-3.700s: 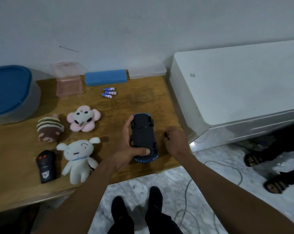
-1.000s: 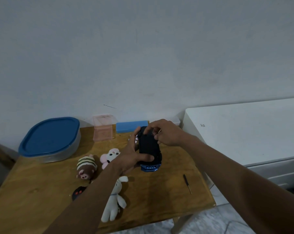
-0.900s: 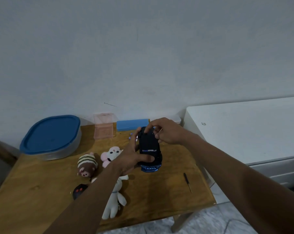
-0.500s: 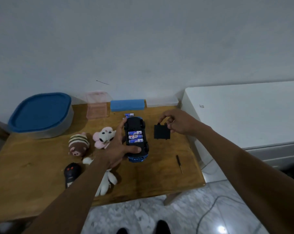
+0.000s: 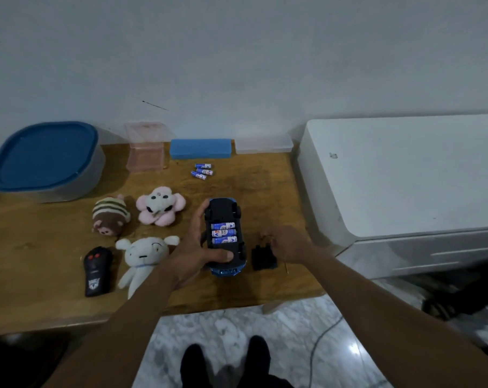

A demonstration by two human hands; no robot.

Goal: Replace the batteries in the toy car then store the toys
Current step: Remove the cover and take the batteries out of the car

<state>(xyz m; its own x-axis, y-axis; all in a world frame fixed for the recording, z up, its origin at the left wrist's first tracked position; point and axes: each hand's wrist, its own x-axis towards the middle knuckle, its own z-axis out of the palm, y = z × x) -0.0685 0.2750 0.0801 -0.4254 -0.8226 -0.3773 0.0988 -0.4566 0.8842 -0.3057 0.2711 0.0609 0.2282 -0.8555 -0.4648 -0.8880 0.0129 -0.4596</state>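
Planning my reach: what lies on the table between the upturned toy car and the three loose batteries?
Nothing: the head view shows only bare wooden table between the toy car and the loose batteries.

The worktop (image 5: 41,261) is grainy wood. The toy car (image 5: 223,211) shows a matt plastic underside; the white plush (image 5: 144,253) is fuzzy cloth; the floor (image 5: 237,326) is glossy marbled stone.

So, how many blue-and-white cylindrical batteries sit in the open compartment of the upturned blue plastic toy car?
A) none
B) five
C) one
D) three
D: three blue-and-white cylindrical batteries lie side by side in the open underside of the blue plastic toy car, which the left hand grips.
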